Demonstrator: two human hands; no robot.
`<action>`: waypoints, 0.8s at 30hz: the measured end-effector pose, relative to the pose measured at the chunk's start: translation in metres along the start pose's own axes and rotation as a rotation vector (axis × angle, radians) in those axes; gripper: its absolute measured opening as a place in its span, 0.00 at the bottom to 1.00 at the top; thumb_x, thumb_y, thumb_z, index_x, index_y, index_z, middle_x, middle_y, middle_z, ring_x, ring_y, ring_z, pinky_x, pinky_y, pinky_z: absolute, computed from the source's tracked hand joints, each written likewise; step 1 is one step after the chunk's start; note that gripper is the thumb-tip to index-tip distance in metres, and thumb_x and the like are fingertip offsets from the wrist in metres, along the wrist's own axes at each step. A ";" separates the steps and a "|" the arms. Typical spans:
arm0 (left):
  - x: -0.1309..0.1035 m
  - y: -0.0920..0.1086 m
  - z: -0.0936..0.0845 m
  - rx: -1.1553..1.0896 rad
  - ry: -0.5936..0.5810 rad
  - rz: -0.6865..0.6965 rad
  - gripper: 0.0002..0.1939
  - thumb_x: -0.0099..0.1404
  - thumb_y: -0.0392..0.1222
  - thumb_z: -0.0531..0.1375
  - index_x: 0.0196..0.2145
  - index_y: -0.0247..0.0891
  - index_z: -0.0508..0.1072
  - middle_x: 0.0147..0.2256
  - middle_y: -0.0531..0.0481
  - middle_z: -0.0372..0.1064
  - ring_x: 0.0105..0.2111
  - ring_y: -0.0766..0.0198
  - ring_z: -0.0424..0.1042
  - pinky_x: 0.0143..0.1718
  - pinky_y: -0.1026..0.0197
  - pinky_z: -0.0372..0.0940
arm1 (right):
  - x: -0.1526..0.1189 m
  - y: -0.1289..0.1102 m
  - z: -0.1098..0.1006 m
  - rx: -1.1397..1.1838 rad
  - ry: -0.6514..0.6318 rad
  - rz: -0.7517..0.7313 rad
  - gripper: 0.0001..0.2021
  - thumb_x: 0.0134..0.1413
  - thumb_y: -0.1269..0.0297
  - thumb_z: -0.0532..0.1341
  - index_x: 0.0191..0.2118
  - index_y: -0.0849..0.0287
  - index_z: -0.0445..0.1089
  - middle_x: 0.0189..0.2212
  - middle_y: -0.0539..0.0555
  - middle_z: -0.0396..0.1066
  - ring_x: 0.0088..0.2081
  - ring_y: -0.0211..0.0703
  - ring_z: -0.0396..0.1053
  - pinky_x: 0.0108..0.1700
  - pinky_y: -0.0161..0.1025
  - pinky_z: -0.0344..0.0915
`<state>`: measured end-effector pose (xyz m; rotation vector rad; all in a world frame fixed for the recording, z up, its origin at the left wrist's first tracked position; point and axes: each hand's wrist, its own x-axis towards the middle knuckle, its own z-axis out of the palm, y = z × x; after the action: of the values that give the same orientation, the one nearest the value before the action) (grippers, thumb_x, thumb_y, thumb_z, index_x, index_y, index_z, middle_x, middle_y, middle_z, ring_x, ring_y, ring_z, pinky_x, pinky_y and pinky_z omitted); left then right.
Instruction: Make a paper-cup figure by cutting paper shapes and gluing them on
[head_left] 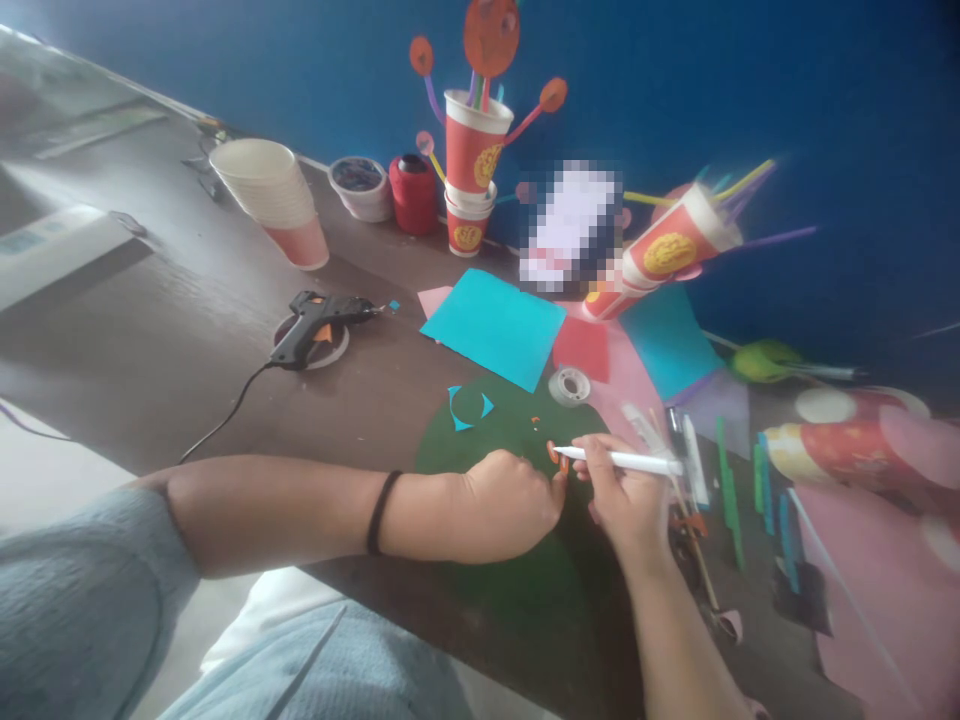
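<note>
My right hand is closed around a white pen, whose tip touches a small orange piece above the dark green round mat. Beside the tip, my left hand is curled, its fingertips at a second small orange piece; whether it pinches that piece is too small to tell. A blue paper scrap with a round cut-out lies on the mat to the left. Just beyond the mat is a white tape roll.
A black glue gun with its cord lies left. Stacked paper cups, a red thread spool and decorated cups stand at the back. Blue paper lies ahead; green sticks and pink sheets are right.
</note>
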<state>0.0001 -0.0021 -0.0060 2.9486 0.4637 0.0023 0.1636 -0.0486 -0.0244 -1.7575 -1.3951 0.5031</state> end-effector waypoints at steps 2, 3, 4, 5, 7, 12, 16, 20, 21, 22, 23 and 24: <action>0.000 0.000 0.001 -0.003 0.009 0.000 0.24 0.60 0.31 0.51 0.54 0.20 0.62 0.26 0.39 0.71 0.22 0.56 0.72 0.19 0.60 0.58 | 0.000 0.000 0.000 0.002 -0.005 -0.003 0.12 0.58 0.57 0.56 0.33 0.60 0.71 0.22 0.51 0.72 0.24 0.40 0.71 0.29 0.35 0.67; 0.000 0.000 0.001 -0.004 0.002 0.000 0.24 0.60 0.31 0.51 0.54 0.20 0.62 0.26 0.39 0.71 0.22 0.56 0.72 0.19 0.60 0.58 | 0.000 0.000 0.001 0.003 -0.008 -0.004 0.12 0.58 0.57 0.56 0.33 0.60 0.71 0.22 0.51 0.72 0.24 0.39 0.70 0.28 0.35 0.67; 0.000 0.000 0.001 -0.006 -0.009 0.000 0.24 0.59 0.31 0.51 0.54 0.20 0.61 0.26 0.39 0.71 0.22 0.55 0.72 0.19 0.59 0.58 | 0.000 0.000 0.001 0.006 -0.010 -0.002 0.12 0.58 0.58 0.56 0.33 0.60 0.71 0.22 0.51 0.72 0.24 0.39 0.70 0.28 0.35 0.67; 0.000 0.000 0.001 -0.010 -0.020 -0.001 0.25 0.59 0.31 0.52 0.54 0.20 0.61 0.26 0.39 0.72 0.22 0.55 0.72 0.18 0.59 0.58 | 0.000 -0.001 0.001 0.009 -0.004 0.001 0.12 0.58 0.58 0.56 0.32 0.60 0.71 0.22 0.51 0.72 0.23 0.39 0.70 0.28 0.34 0.66; 0.000 -0.001 -0.002 -0.029 -0.037 -0.008 0.25 0.59 0.30 0.51 0.54 0.21 0.61 0.26 0.40 0.72 0.23 0.54 0.73 0.19 0.59 0.59 | 0.000 -0.002 0.001 0.032 0.042 0.020 0.12 0.59 0.58 0.56 0.32 0.61 0.71 0.21 0.51 0.71 0.22 0.38 0.69 0.26 0.34 0.66; 0.003 -0.007 -0.014 -0.108 -0.080 -0.044 0.18 0.61 0.30 0.49 0.48 0.27 0.66 0.29 0.41 0.73 0.27 0.55 0.74 0.22 0.58 0.63 | -0.001 -0.004 -0.002 0.145 0.232 0.051 0.14 0.60 0.58 0.54 0.30 0.61 0.71 0.18 0.49 0.67 0.20 0.36 0.66 0.24 0.33 0.64; 0.004 -0.009 -0.024 -0.100 -0.111 -0.029 0.16 0.59 0.29 0.50 0.45 0.28 0.67 0.30 0.42 0.72 0.29 0.55 0.74 0.23 0.58 0.64 | 0.000 -0.002 -0.004 0.194 0.247 0.063 0.15 0.60 0.57 0.54 0.29 0.61 0.70 0.16 0.48 0.64 0.19 0.36 0.65 0.22 0.34 0.63; -0.001 -0.006 -0.027 -0.043 -0.128 -0.004 0.16 0.59 0.30 0.50 0.45 0.28 0.67 0.30 0.43 0.71 0.28 0.56 0.73 0.23 0.59 0.65 | 0.002 -0.001 -0.006 0.135 0.204 0.084 0.16 0.59 0.56 0.55 0.26 0.60 0.69 0.14 0.48 0.63 0.18 0.37 0.64 0.20 0.33 0.60; -0.002 -0.006 -0.027 -0.028 -0.121 0.000 0.18 0.59 0.30 0.50 0.47 0.27 0.66 0.30 0.43 0.71 0.27 0.56 0.73 0.23 0.59 0.65 | 0.002 -0.002 -0.006 0.119 0.195 0.080 0.16 0.59 0.56 0.54 0.25 0.60 0.69 0.14 0.48 0.63 0.17 0.37 0.64 0.20 0.33 0.60; -0.003 -0.007 -0.027 -0.013 -0.110 0.003 0.20 0.59 0.30 0.50 0.50 0.27 0.65 0.30 0.44 0.71 0.27 0.56 0.73 0.22 0.59 0.65 | 0.003 -0.002 -0.007 0.110 0.187 0.071 0.17 0.59 0.56 0.54 0.25 0.60 0.69 0.13 0.48 0.63 0.17 0.37 0.64 0.20 0.34 0.60; -0.003 -0.008 -0.026 -0.001 -0.098 0.004 0.22 0.59 0.30 0.50 0.52 0.28 0.63 0.29 0.44 0.71 0.27 0.56 0.73 0.22 0.59 0.65 | 0.004 -0.003 -0.007 0.107 0.182 0.060 0.17 0.59 0.55 0.54 0.25 0.60 0.69 0.14 0.48 0.63 0.17 0.37 0.63 0.21 0.34 0.59; -0.003 -0.009 -0.025 0.009 -0.087 0.003 0.24 0.58 0.29 0.50 0.53 0.29 0.62 0.29 0.45 0.71 0.27 0.56 0.73 0.22 0.59 0.65 | 0.004 -0.003 -0.007 0.110 0.183 0.050 0.17 0.59 0.55 0.53 0.25 0.60 0.69 0.14 0.48 0.63 0.17 0.37 0.63 0.21 0.34 0.59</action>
<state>-0.0065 0.0094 0.0176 2.9440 0.4477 -0.1268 0.1684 -0.0470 -0.0168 -1.7073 -1.1781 0.4259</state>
